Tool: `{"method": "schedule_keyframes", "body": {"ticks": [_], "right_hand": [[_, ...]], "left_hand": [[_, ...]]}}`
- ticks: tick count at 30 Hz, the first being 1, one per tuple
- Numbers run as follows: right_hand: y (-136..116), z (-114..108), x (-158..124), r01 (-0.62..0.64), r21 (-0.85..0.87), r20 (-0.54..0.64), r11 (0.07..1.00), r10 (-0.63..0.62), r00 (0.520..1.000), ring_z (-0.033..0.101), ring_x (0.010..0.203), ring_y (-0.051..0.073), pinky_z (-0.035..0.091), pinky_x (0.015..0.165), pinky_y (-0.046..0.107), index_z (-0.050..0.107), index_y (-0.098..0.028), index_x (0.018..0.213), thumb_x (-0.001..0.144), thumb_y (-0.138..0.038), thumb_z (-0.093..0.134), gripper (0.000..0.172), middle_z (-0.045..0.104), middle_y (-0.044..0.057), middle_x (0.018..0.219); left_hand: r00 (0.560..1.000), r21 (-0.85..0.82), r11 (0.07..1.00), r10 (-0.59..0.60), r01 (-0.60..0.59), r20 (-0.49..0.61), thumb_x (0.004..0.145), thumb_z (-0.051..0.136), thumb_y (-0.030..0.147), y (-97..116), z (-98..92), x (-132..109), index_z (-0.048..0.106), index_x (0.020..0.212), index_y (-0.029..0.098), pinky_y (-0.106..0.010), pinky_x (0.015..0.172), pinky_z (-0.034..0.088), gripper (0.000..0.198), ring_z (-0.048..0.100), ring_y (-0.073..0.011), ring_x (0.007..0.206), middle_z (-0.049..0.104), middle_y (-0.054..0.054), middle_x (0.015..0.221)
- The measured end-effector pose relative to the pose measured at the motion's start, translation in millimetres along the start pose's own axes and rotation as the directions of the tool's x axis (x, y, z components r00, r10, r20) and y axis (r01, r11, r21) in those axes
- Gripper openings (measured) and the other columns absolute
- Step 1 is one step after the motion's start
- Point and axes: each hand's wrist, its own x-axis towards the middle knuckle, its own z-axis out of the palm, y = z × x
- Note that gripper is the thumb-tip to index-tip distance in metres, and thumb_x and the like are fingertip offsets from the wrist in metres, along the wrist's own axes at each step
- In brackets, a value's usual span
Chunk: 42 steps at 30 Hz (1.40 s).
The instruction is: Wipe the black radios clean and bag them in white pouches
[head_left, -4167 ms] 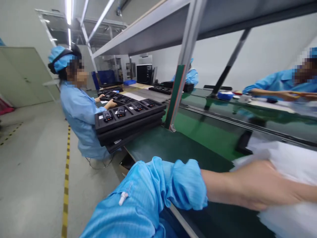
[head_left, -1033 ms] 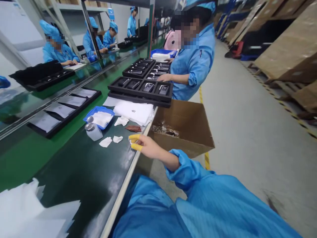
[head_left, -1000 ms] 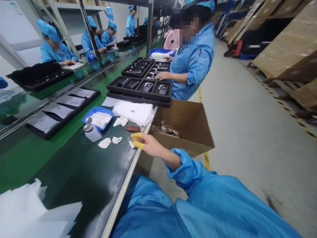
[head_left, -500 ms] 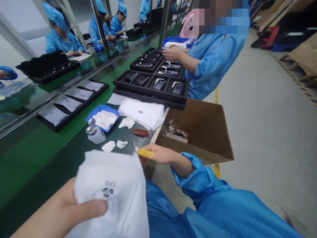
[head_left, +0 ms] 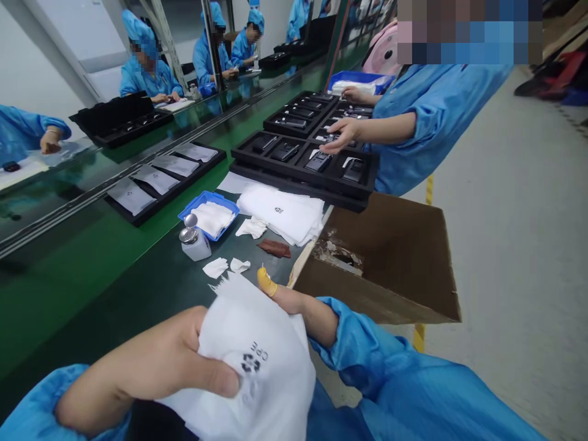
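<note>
Left hand [head_left: 169, 355] pinching a sheaf of white pouches [head_left: 271, 380] by its left side: thumb flat on the upper face, its tip at the edge of a dark printed mark with letters reading CPE; fingers underneath. Sheaf tilted, held up in front of the body, above the near edge of the dark green bench [head_left: 151, 269]. Right hand [head_left: 289, 298] at the sheaf's far right edge, one digit in a yellow finger cot [head_left: 265, 282] sticking up beyond it; whether this hand grips or merely touches, cannot tell. Just past the sheaf on the bench: two white scraps, a reddish-brown scrap [head_left: 274, 247], a squat bottle [head_left: 196, 248] with metal top, a blue tray [head_left: 192, 206] of folded white cloths, and a flat pile of pouches [head_left: 287, 211]. Cardboard box [head_left: 404, 245] open beside the bench, close to the right wrist. Farther off, a black foam tray [head_left: 294, 166] of dark devices, a co-worker's hand [head_left: 342, 135] above it; to the left, a long black tray [head_left: 204, 169] with four filled-looking pouches. Sheaf hides the left fingers and most of the right ones; its lower end cut by the frame; layers too merged to count. Contents of the cardboard box hard to make out.
</note>
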Motion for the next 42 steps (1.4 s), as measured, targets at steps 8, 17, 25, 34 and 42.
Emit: {"method": "schedule_keyframes", "body": {"ticks": [8, 17, 25, 34, 42], "right_hand": [[-16, 26, 3, 0.037, -0.017, -0.015, 0.999, -0.037, 0.999, 0.064, 0.089, 0.017, 0.051, 0.077, 0.027, 0.060, -0.020, 0.110, 0.047, -0.029, 0.088, 0.070, 0.067, 0.005, 0.110], [0, 68, 30, 0.096, -0.292, 0.009, 0.952, -0.097, 0.995, 0.058, 0.108, 0.020, 0.048, 0.087, 0.030, 0.058, -0.021, 0.117, 0.054, -0.017, 0.077, 0.067, 0.062, 0.003, 0.122], [6, 87, 37, 0.148, -0.409, 0.065, 0.901, -0.133, 0.989, 0.057, 0.110, 0.021, 0.045, 0.094, 0.035, 0.058, -0.021, 0.118, 0.058, -0.019, 0.073, 0.062, 0.059, 0.004, 0.125], [13, 92, 34, 0.186, -0.504, 0.057, 0.843, -0.182, 0.982, 0.057, 0.109, 0.022, 0.043, 0.098, 0.038, 0.059, -0.021, 0.118, 0.061, -0.018, 0.070, 0.058, 0.063, 0.003, 0.119], [3, 94, 52, 0.131, -0.266, -0.325, 0.955, -0.217, 0.921, 0.060, 0.102, 0.019, 0.049, 0.090, 0.035, 0.053, -0.024, 0.122, 0.066, -0.030, 0.073, 0.060, 0.064, 0.002, 0.112]], "left_hand": [[0.926, -0.146, 0.975, -0.207, 0.168, -0.314, 0.066, 0.078, 0.036, -52, -27.9, -46, 0.074, 0.094, 0.021, -0.027, 0.069, 0.052, 0.032, 0.067, -0.0207, 0.077, 0.074, -0.003, 0.085], [0.841, -0.224, 0.966, -0.226, 0.129, -0.491, 0.062, 0.080, 0.036, -115, -31.8, -84, 0.073, 0.095, 0.018, -0.029, 0.073, 0.053, 0.038, 0.068, -0.0224, 0.081, 0.075, -0.005, 0.087], [0.823, -0.140, 0.986, -0.155, 0.093, -0.547, 0.067, 0.077, 0.038, -135, -26.0, -102, 0.072, 0.100, 0.020, -0.031, 0.080, 0.053, 0.039, 0.067, -0.0234, 0.088, 0.074, -0.005, 0.094], [0.791, -0.016, 0.996, -0.080, 0.088, -0.607, 0.068, 0.075, 0.040, -140, -21.7, -106, 0.073, 0.097, 0.021, -0.030, 0.076, 0.053, 0.034, 0.068, -0.0238, 0.086, 0.075, -0.003, 0.090], [0.743, -0.354, 0.919, -0.112, -0.175, -0.659, 0.055, 0.085, 0.033, -135, -5.0, -97, 0.072, 0.096, 0.015, -0.034, 0.075, 0.056, 0.047, 0.070, -0.0271, 0.084, 0.075, -0.011, 0.094]]}}
